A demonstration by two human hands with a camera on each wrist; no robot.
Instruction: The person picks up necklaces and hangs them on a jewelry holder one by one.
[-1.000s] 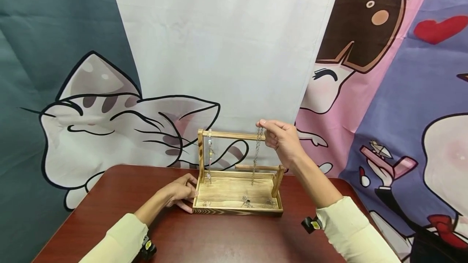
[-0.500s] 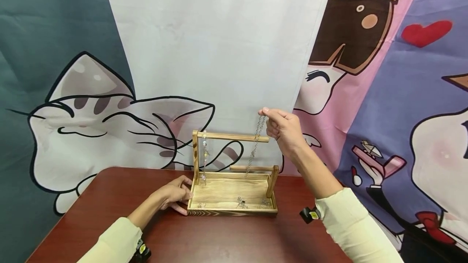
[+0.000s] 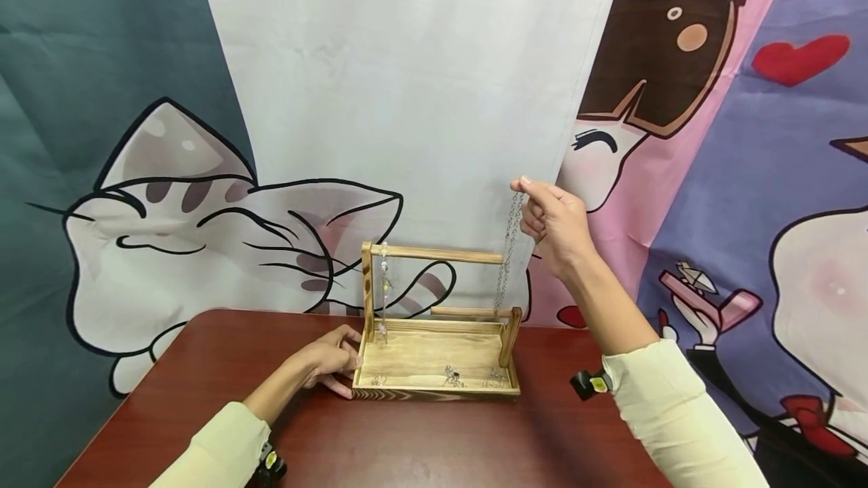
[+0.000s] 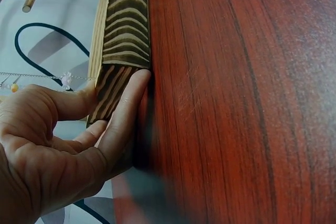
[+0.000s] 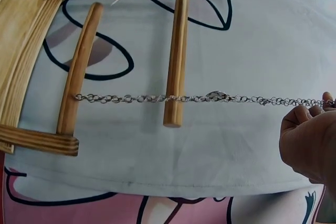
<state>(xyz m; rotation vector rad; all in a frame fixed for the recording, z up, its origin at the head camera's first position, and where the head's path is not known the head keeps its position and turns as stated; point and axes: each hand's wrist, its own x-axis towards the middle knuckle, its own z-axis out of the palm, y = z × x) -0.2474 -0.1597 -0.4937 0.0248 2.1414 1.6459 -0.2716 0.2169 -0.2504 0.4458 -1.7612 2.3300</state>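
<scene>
A wooden jewelry stand (image 3: 437, 394) with a shallow tray base and two bars stands on the table. My left hand (image 3: 331, 360) grips the tray's left end, thumb and fingers on its corner. Raised above the right side, my right hand (image 3: 559, 224) pinches the top of a silver chain necklace (image 3: 513, 221). The doubled chain hangs past the free end of the upper bar (image 3: 441, 254) down to the lower bar (image 3: 468, 312). In the right wrist view the chain (image 5: 142, 98) crosses over the upper bar (image 5: 176, 66); contact there is unclear.
A beaded necklace (image 3: 385, 285) hangs at the upper bar's left end. Small jewelry pieces (image 3: 453, 376) lie along the tray's front. The dark red table (image 3: 434, 443) extends around the stand, and a printed cloth (image 3: 407, 81) hangs behind it.
My right hand has risen and moved right, lifting the chain toward the upper bar's free end. The left hand keeps its grip on the stand.
</scene>
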